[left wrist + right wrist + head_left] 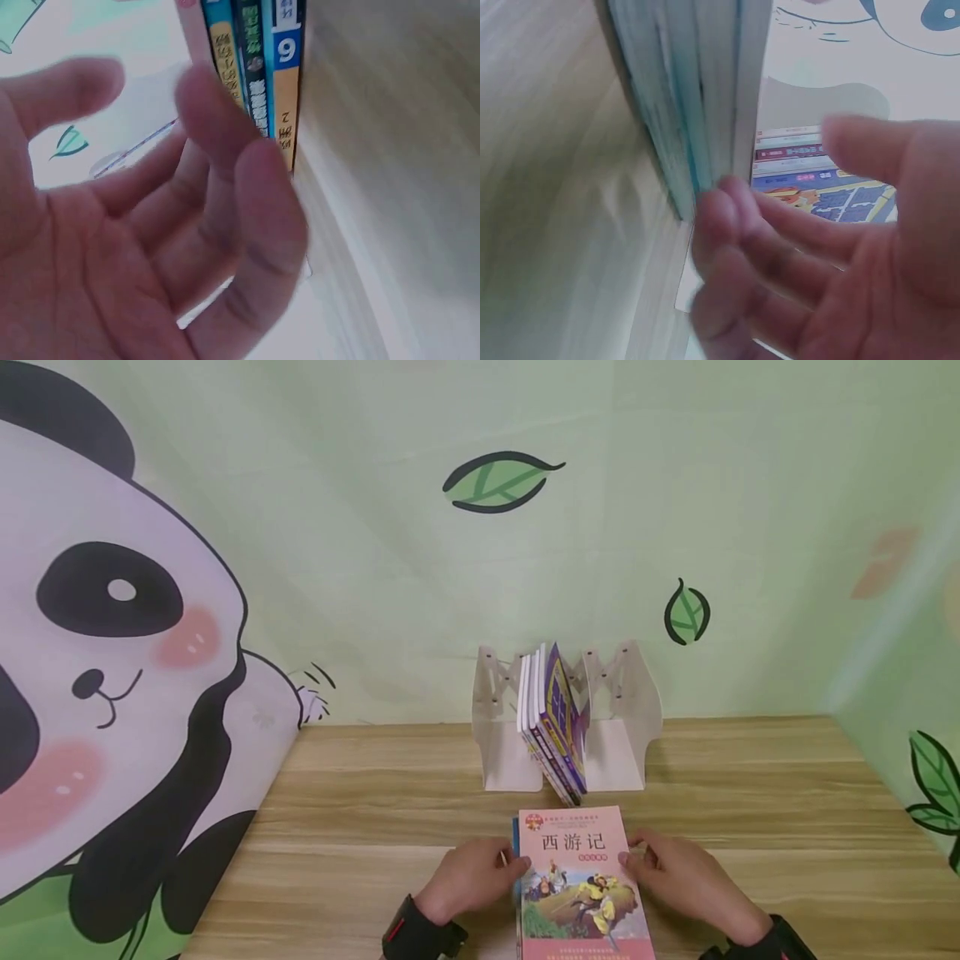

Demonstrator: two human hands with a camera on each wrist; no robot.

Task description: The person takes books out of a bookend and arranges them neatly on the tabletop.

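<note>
A pink-covered book [573,827] with an illustrated front lies on top of a small stack of books on the table. My left hand [472,878] is at the stack's left side, with relaxed, bent fingertips by the spines [259,67] and the thumb apart from them in the left wrist view. On the opposite side, my right hand [686,877] has its fingertips at the page edges [716,97], its thumb also held away. Whether the fingertips press on the stack is hard to tell. Just behind stands a white metal book rack [618,756].
Several thin books [551,718] lean in the rack's middle, their lower ends close to the stack. The wooden table [390,785] runs back to a green printed cloth backdrop [375,568], with a large panda picture at the left.
</note>
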